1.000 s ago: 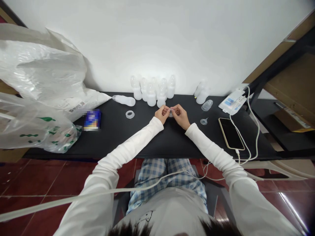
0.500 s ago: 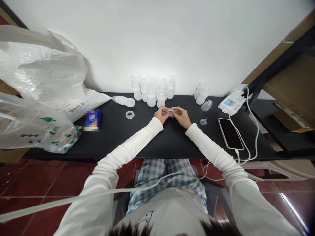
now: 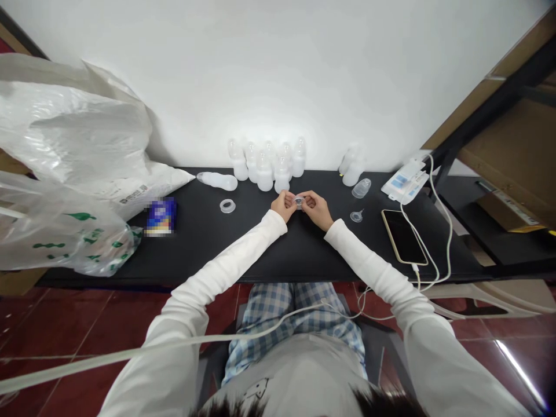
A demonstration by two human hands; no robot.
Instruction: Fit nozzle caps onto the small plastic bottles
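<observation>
A clear ring, straight ahead at twelve o'clock, shows more fully than a second ago, pinched between the nearly closed fingers of left hand and right hand; bottles stand toward eleven. Its handling seems unfinished.

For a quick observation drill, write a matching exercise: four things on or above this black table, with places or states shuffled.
1. Small clear plastic ring
2. Leftmost frosted white plastic bottle
3. Black rectangular phone in pale case
4. Rectangular blue packet

A. Plugged into thin white cable
B. Beside green-printed translucent plastic bag
C. Gripped between left hand and right hand
D. Lying on its side

Pairs: 1C, 2D, 3A, 4B
</observation>
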